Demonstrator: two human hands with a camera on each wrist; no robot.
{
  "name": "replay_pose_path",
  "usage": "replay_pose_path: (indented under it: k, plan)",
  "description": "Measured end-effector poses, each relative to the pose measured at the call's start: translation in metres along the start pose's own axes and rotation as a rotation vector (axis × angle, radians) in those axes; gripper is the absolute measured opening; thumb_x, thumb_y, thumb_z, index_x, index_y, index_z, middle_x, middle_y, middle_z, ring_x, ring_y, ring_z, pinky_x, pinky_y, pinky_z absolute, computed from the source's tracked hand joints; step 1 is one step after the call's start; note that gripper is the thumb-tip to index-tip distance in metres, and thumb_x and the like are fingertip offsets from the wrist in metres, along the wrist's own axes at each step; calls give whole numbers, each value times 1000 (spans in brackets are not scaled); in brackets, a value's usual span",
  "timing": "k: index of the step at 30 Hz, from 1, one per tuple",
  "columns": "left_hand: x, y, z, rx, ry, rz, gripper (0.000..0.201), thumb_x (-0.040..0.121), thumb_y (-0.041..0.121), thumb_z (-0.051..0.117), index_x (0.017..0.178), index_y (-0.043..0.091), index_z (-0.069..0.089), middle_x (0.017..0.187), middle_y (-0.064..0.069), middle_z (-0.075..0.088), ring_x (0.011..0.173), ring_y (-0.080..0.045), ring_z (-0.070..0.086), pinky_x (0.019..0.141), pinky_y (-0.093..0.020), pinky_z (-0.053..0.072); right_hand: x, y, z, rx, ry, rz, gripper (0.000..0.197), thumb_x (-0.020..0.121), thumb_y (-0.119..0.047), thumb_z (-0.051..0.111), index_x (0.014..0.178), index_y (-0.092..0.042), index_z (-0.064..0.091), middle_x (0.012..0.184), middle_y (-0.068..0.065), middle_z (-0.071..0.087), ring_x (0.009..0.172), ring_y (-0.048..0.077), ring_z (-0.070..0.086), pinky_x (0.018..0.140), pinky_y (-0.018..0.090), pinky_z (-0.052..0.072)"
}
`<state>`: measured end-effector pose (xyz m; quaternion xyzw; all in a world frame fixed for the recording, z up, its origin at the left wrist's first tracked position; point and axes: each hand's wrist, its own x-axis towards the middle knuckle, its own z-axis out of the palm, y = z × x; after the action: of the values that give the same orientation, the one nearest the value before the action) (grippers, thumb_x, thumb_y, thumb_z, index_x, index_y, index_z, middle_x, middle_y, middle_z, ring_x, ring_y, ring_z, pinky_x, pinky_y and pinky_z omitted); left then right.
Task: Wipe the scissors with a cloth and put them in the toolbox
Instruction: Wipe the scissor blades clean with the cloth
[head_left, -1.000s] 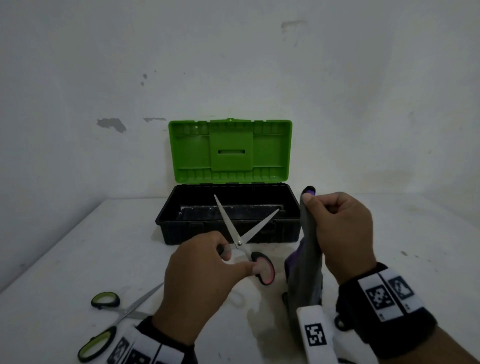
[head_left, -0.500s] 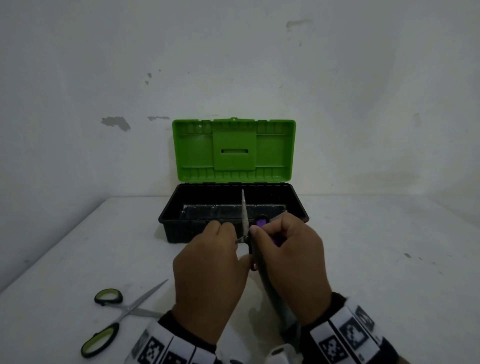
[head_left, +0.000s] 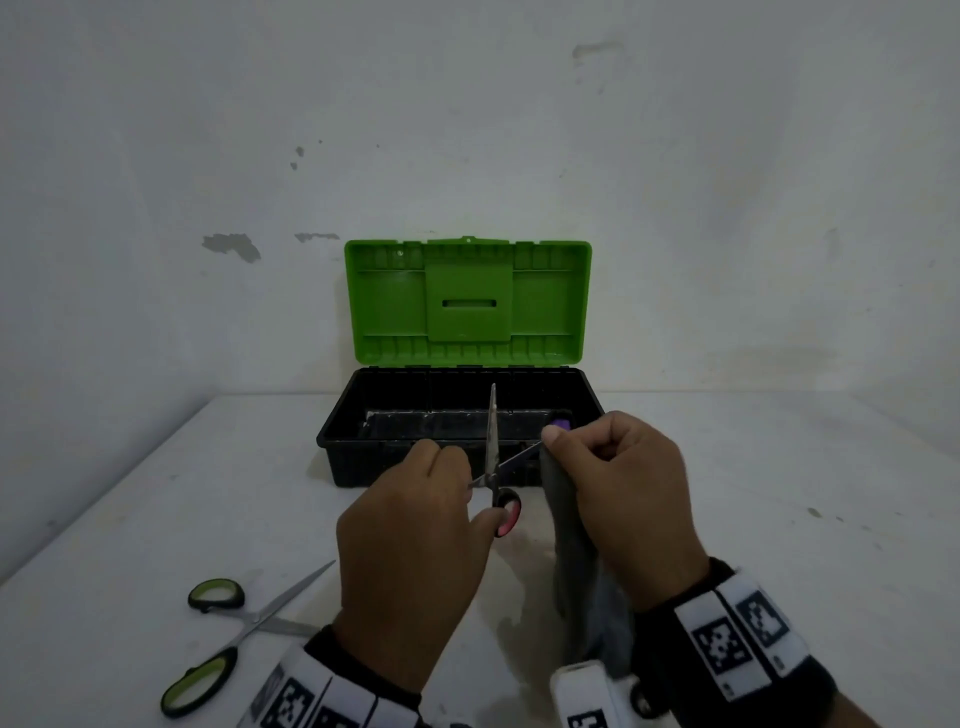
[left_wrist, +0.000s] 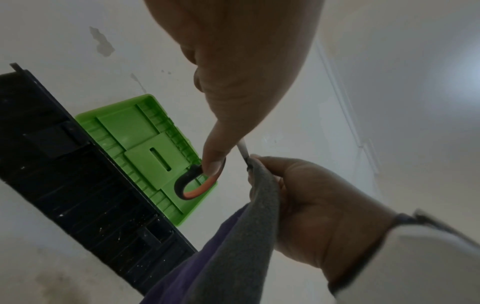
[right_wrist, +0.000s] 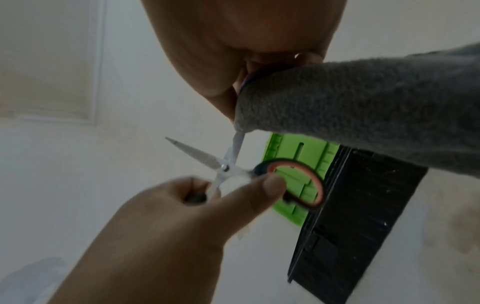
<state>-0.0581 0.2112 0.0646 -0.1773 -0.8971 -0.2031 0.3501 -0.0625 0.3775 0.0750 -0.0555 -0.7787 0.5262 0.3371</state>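
Green-lidded toolbox (head_left: 467, 364), one, open on my table (head_left: 753, 493).
One grey cloth (head_left: 571, 530), pinched by my right hand (head_left: 628, 499) round one blade; two scissors: red-handled pair (head_left: 493, 457) gripped in my left hand (head_left: 415, 561) before the toolbox, green-handled pair (head_left: 234, 634) lying left.

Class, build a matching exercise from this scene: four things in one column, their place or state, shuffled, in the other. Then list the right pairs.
1. green scissors
2. red scissors
3. cloth
4. toolbox

A. pinched in the right hand
B. open, lid up
C. lying on the table
D. held in the left hand, blades apart

Pairs: 1-C, 2-D, 3-A, 4-B
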Motion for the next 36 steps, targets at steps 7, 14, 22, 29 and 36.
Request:
replay_pose_path:
  k: [7,14,22,29,36]
  plan:
    - [1,-3,0,19,1,25,48,53,46,89,65,21,51,63,6,49,50,-6,33,48,-15,23,-4,-3,2,-8,-30,-2,23,83,-29,77,66,-18,67,61,-2,67,59,12,63,55,23,51]
    - [3,-5,-3,17,41,37,38,63,52,71,65,19,51,63,5,49,48,-9,34,42,-21,32,-7,-5,4,21,1,-5,26,83,-27,77,63,-16,64,57,-3,64,52,7,57,52,17,45]
    - [3,-5,-7,43,21,36,43,58,52,79,64,20,49,63,6,48,49,-8,32,46,-19,25,-9,-3,6,14,49,-20,25,84,-26,76,64,-16,64,58,-3,64,54,7,57,52,13,43]
    - [4,-3,-11,62,3,32,46,56,45,87,65,20,50,64,4,49,49,-10,34,44,-21,27,3,-2,3,27,99,10,27,84,-28,76,64,-14,66,56,-3,62,52,4,54,54,16,40]
    - [4,-1,-14,39,-38,36,41,60,49,79,64,18,51,63,4,49,48,-9,33,45,-19,25,6,0,1,14,108,19,28,84,-28,76,62,-14,64,54,-6,59,51,2,53,52,10,38]
